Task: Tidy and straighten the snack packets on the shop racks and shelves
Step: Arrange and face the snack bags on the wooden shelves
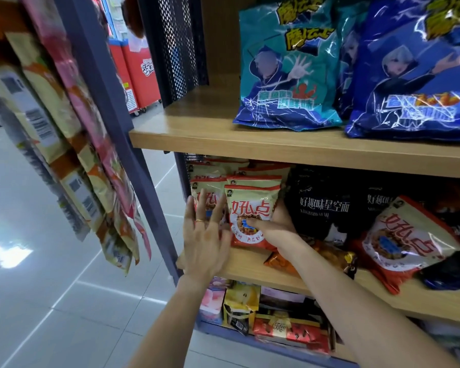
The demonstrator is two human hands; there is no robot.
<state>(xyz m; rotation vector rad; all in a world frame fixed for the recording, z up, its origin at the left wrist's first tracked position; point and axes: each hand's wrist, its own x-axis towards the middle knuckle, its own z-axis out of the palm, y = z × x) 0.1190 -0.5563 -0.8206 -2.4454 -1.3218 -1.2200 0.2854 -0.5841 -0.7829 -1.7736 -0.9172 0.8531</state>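
While the right hand (270,227) pinched the front cream-and-red packet (251,216) on the middle shelf (252,272), the left hand (205,232) lay flat-fingered against its neighbours. Step: squaring that stack. Next likely the tilted packet (406,243), well right of both hands.

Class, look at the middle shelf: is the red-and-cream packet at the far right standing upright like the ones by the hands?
No: the red-and-cream packet lies tilted, leaning against the black packets.
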